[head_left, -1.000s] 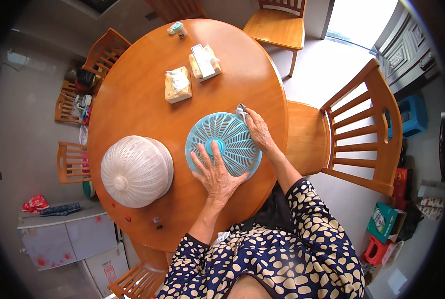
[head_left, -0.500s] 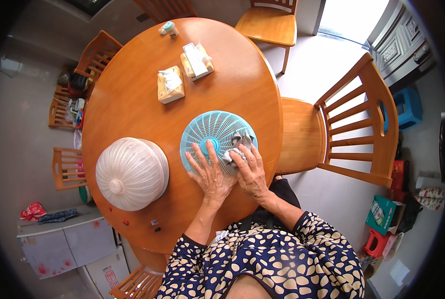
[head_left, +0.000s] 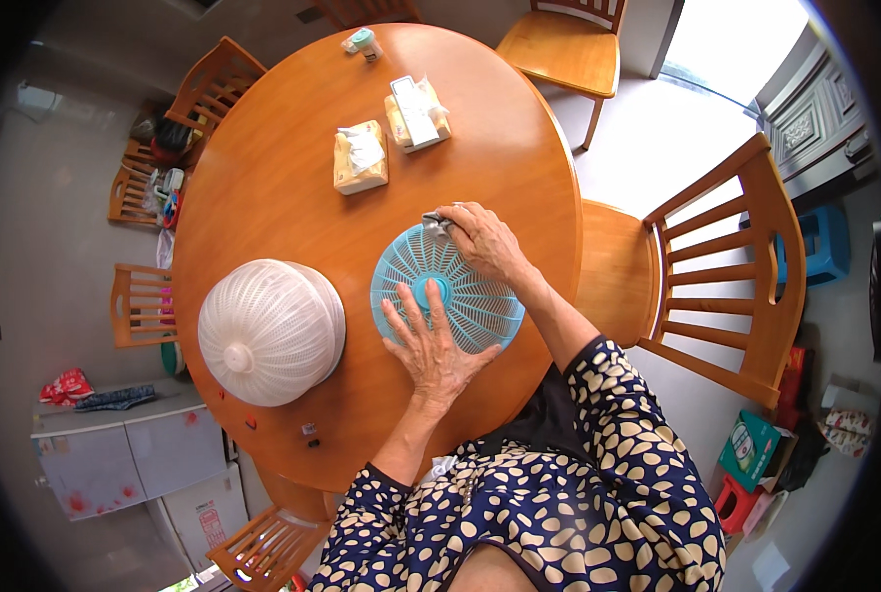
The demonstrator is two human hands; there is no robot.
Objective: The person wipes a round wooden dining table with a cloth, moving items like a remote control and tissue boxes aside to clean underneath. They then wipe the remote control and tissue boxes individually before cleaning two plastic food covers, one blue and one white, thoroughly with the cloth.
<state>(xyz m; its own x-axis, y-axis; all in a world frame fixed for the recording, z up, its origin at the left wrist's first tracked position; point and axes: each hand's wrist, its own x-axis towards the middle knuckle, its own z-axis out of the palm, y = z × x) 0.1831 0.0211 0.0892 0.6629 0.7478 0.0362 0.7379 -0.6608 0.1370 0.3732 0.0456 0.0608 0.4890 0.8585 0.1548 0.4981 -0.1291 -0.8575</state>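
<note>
A round blue plastic mesh food cover (head_left: 490, 314), domed with a knob at its centre, lies on the wooden table (head_left: 293, 187). My left hand (head_left: 433, 347) rests on its near side, fingers spread and stretched toward the knob, holding nothing. At the cover's far rim, my right hand (head_left: 485, 242) is closed round a grey cloth (head_left: 435, 224) and presses it to the mesh. Most of the cloth is hidden under the fingers. Left of the blue cover stands a larger white mesh food cover (head_left: 271, 331).
Two tissue packs (head_left: 361, 173) stand toward the far side, one with a white box (head_left: 414, 113) on top. A small lidded jar (head_left: 366, 43) is near the far edge. Small bits (head_left: 309, 429) lie near the front left. A wooden chair (head_left: 727, 266) stands at the right.
My right hand has moved with the cloth from the cover's right side up to its far rim. The left hand stays spread on the cover. The whole view has shifted slightly.
</note>
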